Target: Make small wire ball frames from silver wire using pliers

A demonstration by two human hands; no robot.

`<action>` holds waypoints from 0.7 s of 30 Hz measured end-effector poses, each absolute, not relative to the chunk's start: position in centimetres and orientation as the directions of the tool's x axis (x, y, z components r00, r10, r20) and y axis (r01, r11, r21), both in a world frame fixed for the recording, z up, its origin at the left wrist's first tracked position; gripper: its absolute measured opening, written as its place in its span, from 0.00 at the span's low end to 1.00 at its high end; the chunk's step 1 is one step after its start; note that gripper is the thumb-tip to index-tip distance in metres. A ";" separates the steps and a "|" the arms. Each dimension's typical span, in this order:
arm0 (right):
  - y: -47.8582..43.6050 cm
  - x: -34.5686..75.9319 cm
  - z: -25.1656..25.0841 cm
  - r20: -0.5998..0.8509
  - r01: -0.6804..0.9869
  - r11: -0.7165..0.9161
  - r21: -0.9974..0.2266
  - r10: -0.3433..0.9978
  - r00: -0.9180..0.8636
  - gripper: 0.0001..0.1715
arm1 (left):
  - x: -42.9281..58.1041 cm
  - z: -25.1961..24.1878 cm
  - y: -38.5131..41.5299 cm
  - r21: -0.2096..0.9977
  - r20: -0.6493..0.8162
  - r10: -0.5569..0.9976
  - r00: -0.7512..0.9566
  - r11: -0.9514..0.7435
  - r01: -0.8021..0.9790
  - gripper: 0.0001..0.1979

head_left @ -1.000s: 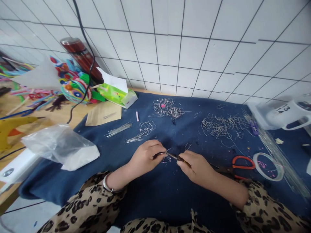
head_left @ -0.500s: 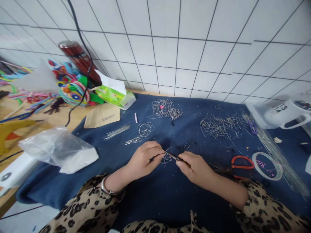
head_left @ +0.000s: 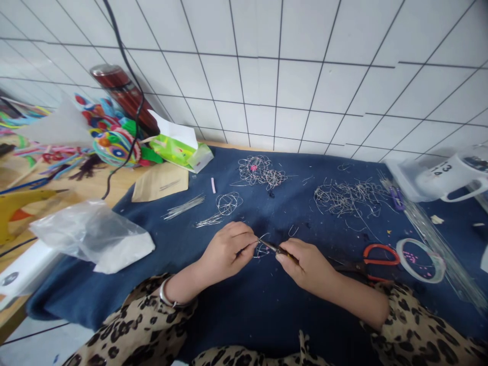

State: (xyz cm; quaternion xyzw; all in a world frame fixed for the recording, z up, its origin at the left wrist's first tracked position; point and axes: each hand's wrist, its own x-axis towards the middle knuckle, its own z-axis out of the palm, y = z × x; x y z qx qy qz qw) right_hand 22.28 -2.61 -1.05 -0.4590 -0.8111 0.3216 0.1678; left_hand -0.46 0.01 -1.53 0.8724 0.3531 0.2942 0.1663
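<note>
My left hand (head_left: 229,251) is closed, thumb and forefinger pinching the edge of a small bent-wire piece (head_left: 262,250) that has a few pink beads on it. Most of the pinched part is hidden by the fingers. In my right hand (head_left: 307,263) is a pair of thin-nosed pliers (head_left: 281,249) with dark handles. Their tip points left and meets the wire close to my left fingertips. A short U-shaped wire (head_left: 293,231) lies on the blue cloth just beyond the pliers.
Wire flowers (head_left: 256,170), a wire coil (head_left: 229,203) and straight wire pieces (head_left: 185,207) lie farther back. On the right are tangled wire (head_left: 348,197), red-handled scissors (head_left: 381,254), a round dish (head_left: 442,274) of pink beads and a white mug (head_left: 453,178). A plastic bag (head_left: 89,229) sits left.
Both hands stay almost in place. The wire piece and the pliers' tip have shifted only very slightly between my fingers.
</note>
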 end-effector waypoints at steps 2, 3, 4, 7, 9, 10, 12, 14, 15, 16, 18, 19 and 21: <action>-2.6 22.3 -1.1 -0.024 0.635 0.370 -0.678 0.853 -0.522 0.09 | -0.4 -1.5 0.0 0.493 0.397 0.716 0.574 -0.694 0.524 0.07; -2.6 22.3 -1.0 -0.022 0.634 0.369 -0.679 0.853 -0.521 0.09 | -0.3 -1.4 0.0 0.491 0.399 0.716 0.573 -0.695 0.525 0.07; -2.7 22.3 -1.0 -0.021 0.633 0.369 -0.681 0.854 -0.520 0.09 | -0.3 -1.4 0.0 0.490 0.402 0.715 0.573 -0.696 0.525 0.07; -2.7 22.3 -1.0 -0.004 0.624 0.380 -0.683 0.852 -0.523 0.08 | -0.2 -1.4 0.0 0.491 0.414 0.709 0.571 -0.702 0.515 0.08; -2.6 22.3 -1.0 0.011 0.619 0.394 -0.680 0.849 -0.528 0.08 | -0.2 -1.4 0.0 0.496 0.425 0.706 0.566 -0.705 0.507 0.08; -2.6 22.3 -1.0 0.017 0.620 0.401 -0.675 0.848 -0.530 0.08 | -0.2 -1.5 0.0 0.498 0.429 0.706 0.564 -0.706 0.504 0.07; -2.7 22.3 -1.0 0.024 0.629 0.412 -0.659 0.848 -0.530 0.08 | -0.2 -1.5 -0.1 0.498 0.436 0.705 0.560 -0.707 0.502 0.07; -2.7 22.4 -1.1 0.045 0.643 0.435 -0.630 0.848 -0.529 0.07 | -0.3 -1.5 -0.1 0.499 0.434 0.706 0.559 -0.706 0.503 0.07; -2.8 22.4 -1.1 0.062 0.651 0.454 -0.608 0.845 -0.531 0.07 | -0.3 -1.5 -0.1 0.500 0.430 0.708 0.560 -0.703 0.505 0.07; -2.8 22.4 -1.2 0.082 0.660 0.477 -0.580 0.841 -0.535 0.08 | -0.3 -1.5 -0.2 0.502 0.425 0.711 0.561 -0.700 0.507 0.07; -2.8 22.4 -1.3 0.124 0.683 0.526 -0.508 0.829 -0.546 0.11 | -0.3 -1.6 -0.2 0.508 0.415 0.716 0.560 -0.694 0.510 0.07; -2.8 22.4 -1.3 0.138 0.693 0.546 -0.471 0.822 -0.553 0.12 | -0.4 -1.6 -0.2 0.512 0.416 0.719 0.557 -0.692 0.509 0.07; -2.8 22.4 -1.4 0.151 0.712 0.572 -0.407 0.811 -0.565 0.13 | -0.4 -1.6 -0.3 0.522 0.421 0.722 0.549 -0.688 0.505 0.07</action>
